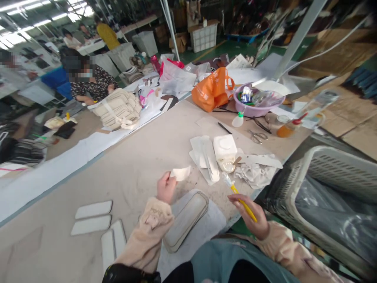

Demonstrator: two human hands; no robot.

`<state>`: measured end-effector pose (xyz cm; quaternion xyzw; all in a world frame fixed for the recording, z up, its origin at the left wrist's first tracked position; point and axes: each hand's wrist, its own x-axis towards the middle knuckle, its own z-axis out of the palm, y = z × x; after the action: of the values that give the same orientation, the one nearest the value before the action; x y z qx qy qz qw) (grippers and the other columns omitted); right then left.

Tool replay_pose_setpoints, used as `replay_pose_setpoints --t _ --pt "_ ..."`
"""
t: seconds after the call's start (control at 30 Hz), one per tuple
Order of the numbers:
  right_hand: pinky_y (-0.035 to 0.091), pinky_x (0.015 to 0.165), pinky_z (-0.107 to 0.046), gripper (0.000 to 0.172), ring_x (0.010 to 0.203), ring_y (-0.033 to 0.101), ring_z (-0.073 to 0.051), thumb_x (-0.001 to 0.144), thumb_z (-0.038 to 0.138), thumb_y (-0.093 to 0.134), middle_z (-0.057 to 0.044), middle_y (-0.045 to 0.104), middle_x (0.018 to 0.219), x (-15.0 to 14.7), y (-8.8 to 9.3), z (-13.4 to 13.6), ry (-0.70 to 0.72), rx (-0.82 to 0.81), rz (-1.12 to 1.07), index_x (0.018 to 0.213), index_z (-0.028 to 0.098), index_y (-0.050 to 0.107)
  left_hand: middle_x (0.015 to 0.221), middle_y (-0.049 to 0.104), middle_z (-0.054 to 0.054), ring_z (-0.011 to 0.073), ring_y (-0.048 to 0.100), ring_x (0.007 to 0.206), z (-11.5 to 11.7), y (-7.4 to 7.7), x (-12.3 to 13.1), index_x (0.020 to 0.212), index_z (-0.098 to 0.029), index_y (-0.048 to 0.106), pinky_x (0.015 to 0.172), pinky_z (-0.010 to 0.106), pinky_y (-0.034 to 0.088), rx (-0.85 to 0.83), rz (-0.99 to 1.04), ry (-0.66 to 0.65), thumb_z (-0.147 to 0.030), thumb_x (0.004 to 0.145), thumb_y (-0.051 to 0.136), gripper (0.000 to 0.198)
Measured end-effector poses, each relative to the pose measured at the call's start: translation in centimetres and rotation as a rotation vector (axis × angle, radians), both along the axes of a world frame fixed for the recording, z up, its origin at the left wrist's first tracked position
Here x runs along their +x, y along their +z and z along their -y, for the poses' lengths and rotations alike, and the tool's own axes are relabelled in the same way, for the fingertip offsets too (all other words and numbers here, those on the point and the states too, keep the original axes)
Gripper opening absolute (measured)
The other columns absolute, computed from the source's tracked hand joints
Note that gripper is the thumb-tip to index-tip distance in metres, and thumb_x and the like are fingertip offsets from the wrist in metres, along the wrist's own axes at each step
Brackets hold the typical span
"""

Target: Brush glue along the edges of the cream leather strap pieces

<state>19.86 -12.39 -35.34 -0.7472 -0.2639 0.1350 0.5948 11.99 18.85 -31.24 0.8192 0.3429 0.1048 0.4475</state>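
Observation:
Pinched between the thumb and fingers of my left hand [166,188] is a small cream-white strip [181,173], slightly curled, held above the table. My right hand [253,218] grips a yellow-handled brush [244,204]; its whitish bristle end points at the mouth of a white plastic container [225,146]. Whether the bristles touch the container I cannot tell. Beside the container lie several pale flat strips [206,159]. Below my left hand, a stack of rounded, dark-edged panels [187,220] rests on a grey cloth [216,218]. Further left lie several similar panels [92,210].
Crumpled white material [255,175] lies near the table's right edge, beside a grey plastic crate [297,184]. Farther back are scissors [258,136], a red-tipped bottle [290,127], a purple basin [259,110] and an orange bag [210,92]. A co-worker [94,84] sits across at the left.

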Motion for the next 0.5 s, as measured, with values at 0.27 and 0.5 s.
replay_pose_setpoints --t 0.27,0.5 --pt "0.054 0.083 -0.038 0.031 0.092 0.065 -0.02 0.081 0.039 0.062 -0.01 0.055 0.126 -0.8 -0.5 -7.0 0.237 0.149 -0.282 0.098 0.026 0.04 0.098 0.069 0.004 0.0159 0.065 0.074 8.0 1.8 -15.7 0.102 -0.021 0.06 0.067 0.032 0.058 -0.833 0.579 0.603 -0.032 0.069 0.058 0.035" --pt "0.054 0.065 -0.029 0.027 0.067 0.061 -0.015 0.077 0.038 0.066 0.002 0.062 0.078 -3.7 -2.1 -7.9 0.407 0.042 -0.353 0.084 0.024 0.043 0.085 0.069 0.001 0.0115 0.064 0.067 13.8 -3.3 -21.7 0.095 -0.018 0.06 0.067 0.027 0.057 -1.028 0.585 0.847 -0.026 0.068 0.065 0.028"
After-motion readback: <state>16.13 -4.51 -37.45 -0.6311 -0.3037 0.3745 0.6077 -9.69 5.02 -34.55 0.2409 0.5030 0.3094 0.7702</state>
